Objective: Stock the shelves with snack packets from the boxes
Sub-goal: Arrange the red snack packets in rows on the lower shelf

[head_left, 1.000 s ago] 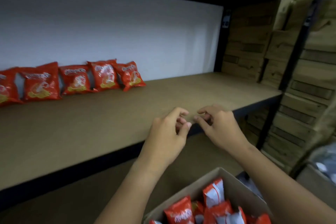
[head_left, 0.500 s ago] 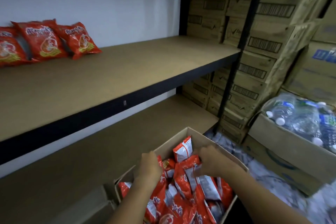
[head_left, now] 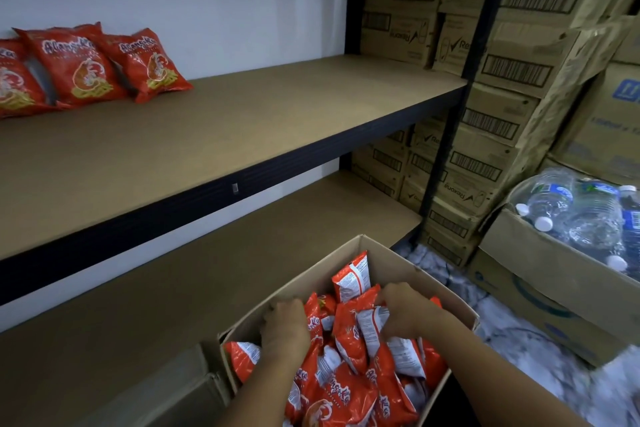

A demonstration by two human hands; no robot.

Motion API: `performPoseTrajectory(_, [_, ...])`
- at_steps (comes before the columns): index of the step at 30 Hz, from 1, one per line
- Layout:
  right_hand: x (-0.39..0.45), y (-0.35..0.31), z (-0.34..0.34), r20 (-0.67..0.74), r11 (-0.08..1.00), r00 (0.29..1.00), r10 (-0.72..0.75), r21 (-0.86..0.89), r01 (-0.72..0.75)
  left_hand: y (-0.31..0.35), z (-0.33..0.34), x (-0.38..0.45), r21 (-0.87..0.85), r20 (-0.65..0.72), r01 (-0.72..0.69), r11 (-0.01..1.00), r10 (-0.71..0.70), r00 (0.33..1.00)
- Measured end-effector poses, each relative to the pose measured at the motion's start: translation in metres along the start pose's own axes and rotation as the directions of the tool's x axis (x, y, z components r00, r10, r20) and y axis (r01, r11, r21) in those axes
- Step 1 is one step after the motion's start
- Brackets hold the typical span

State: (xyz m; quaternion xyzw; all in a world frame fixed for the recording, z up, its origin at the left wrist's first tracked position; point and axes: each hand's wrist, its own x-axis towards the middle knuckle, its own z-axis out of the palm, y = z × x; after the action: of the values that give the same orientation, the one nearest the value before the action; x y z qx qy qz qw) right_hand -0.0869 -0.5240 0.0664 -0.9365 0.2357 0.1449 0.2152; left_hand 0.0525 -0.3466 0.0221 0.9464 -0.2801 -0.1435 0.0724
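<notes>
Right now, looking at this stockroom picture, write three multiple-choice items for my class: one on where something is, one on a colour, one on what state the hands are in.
1. Where are the stocked snack packets?
A. On the upper shelf, at its left end against the wall
B. On the lower shelf
C. On the floor by the bottles

2. What is the main colour of the packets in the open box?
A. Blue
B. Red
C. Green

3. What are the left hand and right hand doing?
A. Both rest on the upper shelf
B. Both are down in the box among the packets
C. One lifts a water bottle

Answers: 1 A, since the packets lean at the back left of the upper shelf; 2 B, as the packets are red with white backs; 3 B, as both hands are inside the box, the right one gripping packets.
</notes>
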Motion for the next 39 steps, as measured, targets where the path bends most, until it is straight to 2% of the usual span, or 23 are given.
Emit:
performPoseTrajectory(7, [-0.004,-0.002,-0.025,-0.113,1.000,0.994,0.003,0.028,0.000,0.009,-0.022,-0.007,-0.288,-0.130,-0.158,0.945,0.125,0.984])
performPoseTrajectory(12, [-0.018,-0.019,-0.061,-0.324,0.991,0.944,-0.055,0.100,0.092,0.015,-0.078,-0.014,-0.404,-0.246,-0.304,0.863,0.218,0.944])
performPoseTrajectory(15, [-0.035,-0.035,-0.089,-0.493,0.974,0.866,-0.083,0.144,0.175,0.016,-0.124,-0.028,-0.439,-0.335,-0.411,0.799,0.279,0.900])
performPoseTrajectory(18, [-0.059,-0.057,-0.121,-0.642,0.951,0.746,-0.179,0.083,0.299,0.016,-0.179,-0.049,-0.416,-0.454,-0.509,0.754,0.312,0.834])
performPoseTrajectory(20, [-0.077,-0.075,-0.144,-0.709,0.928,0.656,-0.257,0.009,0.373,0.015,-0.217,-0.065,-0.406,-0.530,-0.557,0.724,0.311,0.789])
performPoseTrajectory(23, [-0.094,-0.101,-0.171,-0.798,0.873,0.479,-0.367,-0.118,0.473,0.008,-0.269,-0.089,-0.418,-0.636,-0.619,0.665,0.273,0.722])
performPoseTrajectory(25, [-0.098,-0.118,-0.182,-0.825,0.827,0.375,-0.423,-0.183,0.532,-0.001,-0.297,-0.102,-0.449,-0.684,-0.639,0.624,0.220,0.696])
performPoseTrajectory(28, [-0.093,-0.145,-0.192,-0.819,0.792,0.282,-0.500,-0.301,0.531,-0.022,-0.327,-0.110,-0.405,-0.770,-0.656,0.637,0.151,0.621])
performPoseTrajectory(31, [-0.074,-0.171,-0.193,-0.798,0.740,0.184,-0.573,-0.409,0.534,-0.047,-0.344,-0.107,-0.423,-0.786,-0.606,0.673,0.060,0.615])
performPoseTrajectory(35, [-0.039,-0.201,-0.182,-0.773,0.671,0.123,-0.623,-0.447,0.591,-0.084,-0.351,-0.099,-0.437,-0.798,-0.541,0.719,-0.032,0.602])
performPoseTrajectory(37, [-0.023,-0.216,-0.173,-0.763,0.644,0.134,-0.633,-0.422,0.638,-0.100,-0.351,-0.099,-0.459,-0.792,-0.518,0.722,-0.068,0.607])
performPoseTrajectory(39, [-0.013,-0.228,-0.163,-0.757,0.624,0.186,-0.626,-0.344,0.701,-0.113,-0.348,-0.100,-0.464,-0.785,-0.484,0.742,-0.090,0.613])
